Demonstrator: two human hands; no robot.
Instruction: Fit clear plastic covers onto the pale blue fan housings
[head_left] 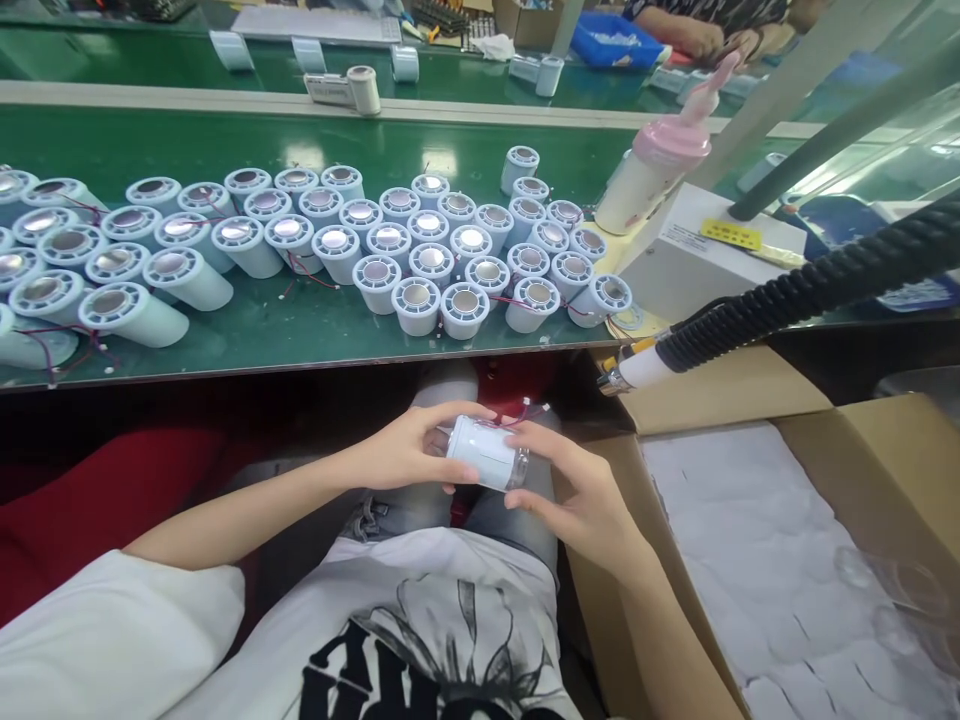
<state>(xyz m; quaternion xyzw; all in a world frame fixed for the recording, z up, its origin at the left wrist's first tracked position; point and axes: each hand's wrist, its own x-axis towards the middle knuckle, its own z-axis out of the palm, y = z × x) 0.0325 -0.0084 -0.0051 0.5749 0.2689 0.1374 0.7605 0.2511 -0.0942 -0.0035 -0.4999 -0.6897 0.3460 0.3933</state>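
Above my lap, a pale blue cylinder (481, 455) lies sideways between my two hands, with thin dark red wires and small white connectors (536, 405) at its upper side. My left hand (416, 445) grips its left end, thumb in front and fingers behind. At its right end, the fingers and thumb of my right hand (581, 485) close around a clear plastic piece (520, 468); whether this is a sleeve or a cup I cannot tell. Many similar pale blue cylinders (465, 305) with slotted rims and metallic centres stand or lean on the green bench (300, 345) ahead.
An open cardboard box (615, 590) with white padded packing (750, 500) stands at my right. Over it reaches a black corrugated hose (787, 280). A pink-topped bottle (652, 165) and white box (697, 250) stand on the bench. Across it, a co-worker's hands (705, 40) show near a blue tray (615, 42).
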